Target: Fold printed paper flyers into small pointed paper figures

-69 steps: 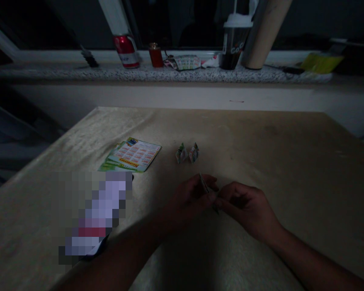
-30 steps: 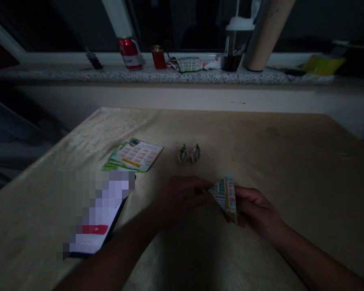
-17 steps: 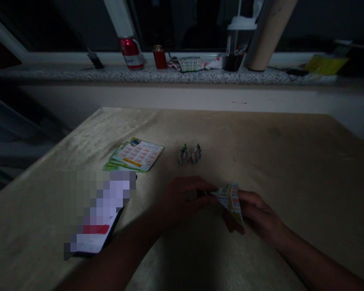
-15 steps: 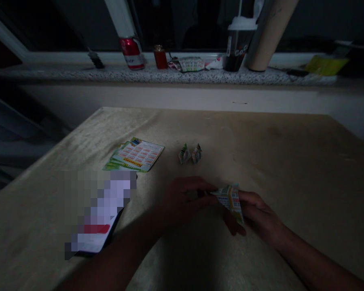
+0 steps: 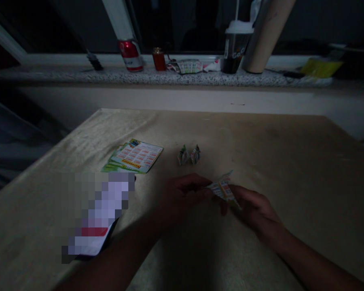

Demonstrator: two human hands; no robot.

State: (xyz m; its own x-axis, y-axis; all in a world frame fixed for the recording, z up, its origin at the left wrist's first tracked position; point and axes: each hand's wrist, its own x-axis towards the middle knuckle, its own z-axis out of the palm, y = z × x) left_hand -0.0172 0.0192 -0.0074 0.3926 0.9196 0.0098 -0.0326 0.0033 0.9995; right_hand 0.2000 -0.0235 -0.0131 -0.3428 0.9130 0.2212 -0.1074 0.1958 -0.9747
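Note:
A folded piece of printed paper (image 5: 223, 190) is held above the table between both hands. My left hand (image 5: 186, 194) pinches its left point between thumb and fingers. Around its right side are the fingers of my right hand (image 5: 256, 206), some of them hidden beneath the paper. Beyond the hands stand two small folded paper pieces (image 5: 183, 155), side by side on the table. To their left lies a fanned stack of printed cards (image 5: 141, 155).
A phone (image 5: 100, 226) with a blurred-out screen lies left of my left forearm. On the granite windowsill (image 5: 109, 76) are a red can (image 5: 130, 56), a small amber bottle (image 5: 159, 60), a crumpled wrapper (image 5: 188, 66), a lidded cup (image 5: 235, 48) and a cardboard tube (image 5: 268, 36).
The folded paper has tilted and turned, so one flap now points up and away. My right-hand fingers have drawn in beneath it. My left hand keeps its pinch.

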